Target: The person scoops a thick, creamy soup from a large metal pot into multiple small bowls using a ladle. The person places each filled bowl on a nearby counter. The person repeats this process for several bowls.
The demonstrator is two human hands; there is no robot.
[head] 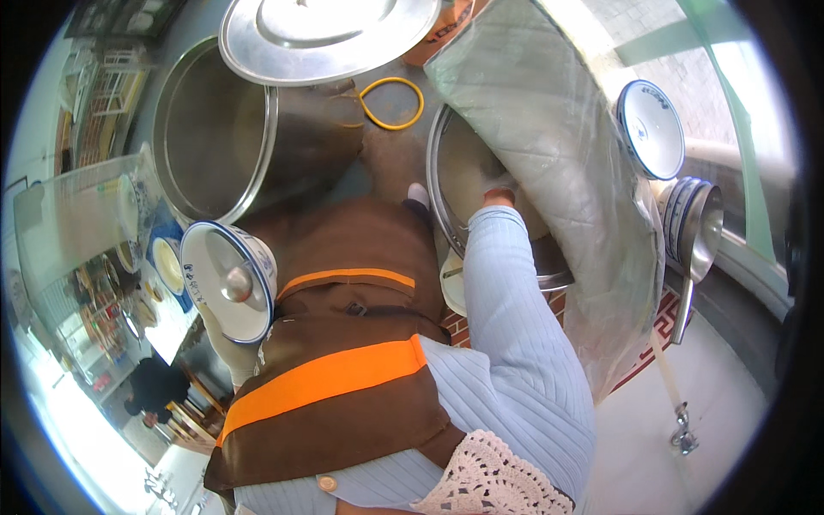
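My left hand (226, 344), in a pale glove, holds a white bowl with blue rim and patterns (209, 277), tilted with its inside towards me. A rounded shiny metal shape (237, 284), perhaps a spoon's bowl or a reflection, shows inside it. On the other side my right arm, in a light blue ribbed sleeve (508, 270), reaches into a large round metal pot (438, 174). Only the wrist of my right hand (499, 195) shows clearly; steam and shadow hide the fingers and anything they hold. A silvery quilted cover (534, 116) under clear plastic drapes over part of this pot.
A second large metal vessel (270, 154) and a metal lid (309, 67) stand ahead. A yellow loop (396, 127) lies between. At right are a bowl (663, 138), stacked bowls (676, 215), a metal ladle (705, 238) and a tap (683, 434). A person (158, 389) is at far left.
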